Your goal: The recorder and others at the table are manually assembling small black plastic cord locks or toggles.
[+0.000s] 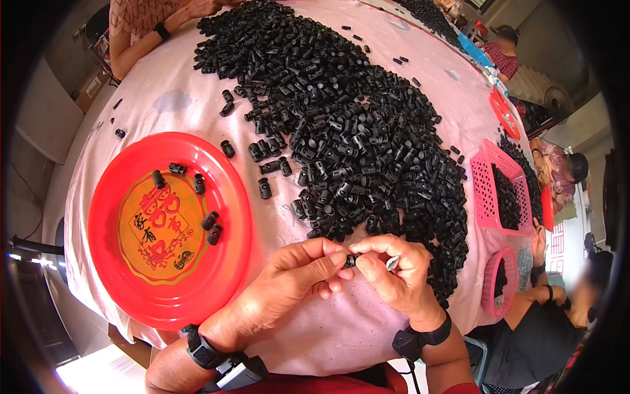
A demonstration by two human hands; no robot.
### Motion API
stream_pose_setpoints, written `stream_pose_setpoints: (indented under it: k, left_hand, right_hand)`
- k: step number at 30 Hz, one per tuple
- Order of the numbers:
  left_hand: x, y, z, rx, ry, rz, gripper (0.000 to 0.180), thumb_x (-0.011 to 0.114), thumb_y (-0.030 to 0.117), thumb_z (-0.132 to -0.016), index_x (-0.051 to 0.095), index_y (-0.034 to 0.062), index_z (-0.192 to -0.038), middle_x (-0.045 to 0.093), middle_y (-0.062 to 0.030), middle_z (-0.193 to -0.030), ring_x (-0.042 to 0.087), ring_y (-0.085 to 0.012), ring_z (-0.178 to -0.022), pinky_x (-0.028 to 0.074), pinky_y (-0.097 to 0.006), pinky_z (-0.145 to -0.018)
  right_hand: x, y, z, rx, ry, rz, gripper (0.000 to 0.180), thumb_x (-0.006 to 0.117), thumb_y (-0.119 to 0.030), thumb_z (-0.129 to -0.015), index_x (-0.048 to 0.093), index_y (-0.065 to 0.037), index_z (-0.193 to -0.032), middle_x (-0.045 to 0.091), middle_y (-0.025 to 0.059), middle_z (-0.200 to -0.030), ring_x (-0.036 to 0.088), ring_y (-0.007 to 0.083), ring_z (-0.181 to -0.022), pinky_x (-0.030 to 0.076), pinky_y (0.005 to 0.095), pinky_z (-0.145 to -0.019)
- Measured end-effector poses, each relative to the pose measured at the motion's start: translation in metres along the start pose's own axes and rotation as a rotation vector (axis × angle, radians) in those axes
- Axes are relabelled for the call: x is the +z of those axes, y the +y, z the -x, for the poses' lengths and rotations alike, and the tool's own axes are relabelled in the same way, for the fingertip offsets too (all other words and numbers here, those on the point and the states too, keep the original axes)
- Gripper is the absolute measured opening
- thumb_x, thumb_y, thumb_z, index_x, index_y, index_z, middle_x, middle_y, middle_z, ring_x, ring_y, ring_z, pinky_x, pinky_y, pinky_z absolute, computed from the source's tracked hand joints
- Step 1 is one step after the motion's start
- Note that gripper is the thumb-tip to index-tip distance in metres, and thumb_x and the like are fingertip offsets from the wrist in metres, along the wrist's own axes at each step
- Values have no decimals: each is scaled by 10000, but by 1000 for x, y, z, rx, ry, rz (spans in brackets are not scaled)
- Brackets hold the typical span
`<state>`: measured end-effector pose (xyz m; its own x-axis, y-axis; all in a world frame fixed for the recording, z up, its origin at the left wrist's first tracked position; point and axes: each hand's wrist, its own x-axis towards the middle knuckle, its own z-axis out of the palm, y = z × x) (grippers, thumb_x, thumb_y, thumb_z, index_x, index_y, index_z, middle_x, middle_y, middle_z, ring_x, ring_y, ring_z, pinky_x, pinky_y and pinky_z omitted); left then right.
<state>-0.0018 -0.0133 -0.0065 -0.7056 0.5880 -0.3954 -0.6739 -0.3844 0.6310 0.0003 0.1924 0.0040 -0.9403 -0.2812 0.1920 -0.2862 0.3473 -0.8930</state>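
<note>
My left hand (298,276) and my right hand (394,272) meet fingertip to fingertip over the pink tablecloth (328,335), pinching one small black plastic piece (350,261) between them. A small silvery part (392,262) shows in my right fingers. Just beyond the hands spreads a big heap of black plastic pieces (348,131). To the left lies a red round plate (170,230) with a gold centre and several black pieces on it.
A pink basket (489,190) holding black pieces stands at the right, with a pink round basket (502,282) below it. Another person's arm (141,39) rests at the far left; other people (545,322) work at the right. More red plates (504,111) lie far right.
</note>
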Motion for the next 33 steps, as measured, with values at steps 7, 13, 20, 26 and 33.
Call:
stream_pose_setpoints:
  k: [7, 13, 20, 26, 33]
  left_hand:
    - [2, 3, -1, -55, -51, -8, 251, 581, 202, -994, 611, 30, -1174, 671, -29, -965, 561, -51, -772, 462, -191, -719]
    - [-2, 0, 0, -110, -67, 191, 251, 598, 205, -979, 602, 45, -1172, 679, -66, -928, 567, -109, -753, 453, -234, -700]
    - [-2, -3, 0, -18, -32, 98, 257, 592, 207, -989, 586, 44, -1188, 664, -27, -973, 565, -63, -779, 473, -214, -738]
    - [4, 2, 3, 84, 54, -31, 202, 642, 159, -955, 649, 50, -1125, 646, 21, -946, 554, -44, -804, 457, -204, -759]
    - [1, -1, 2, 123, 48, -62, 205, 645, 144, -949, 659, 48, -1129, 654, 16, -962, 575, -52, -833, 467, -212, -768]
  right_hand:
    - [0, 2, 0, 52, 17, -11, 109, 701, -104, -894, 671, -11, -943, 679, 26, -731, 578, 16, -613, 448, 189, -520]
    - [1, 3, 0, 78, 89, -12, 126, 715, -124, -888, 662, -18, -932, 629, -5, -671, 518, 1, -561, 392, 182, -480]
    - [1, 2, 0, -9, 86, 3, 127, 723, -126, -878, 644, -27, -891, 621, -18, -667, 482, -9, -534, 367, 177, -459]
    - [1, -3, -2, -33, 22, -17, 129, 733, -94, -862, 662, -33, -950, 656, -14, -722, 451, -19, -521, 345, 172, -445]
    - [3, -1, 0, 36, 29, -67, 133, 689, -37, -856, 658, -14, -984, 600, -32, -677, 485, 7, -556, 353, 189, -497]
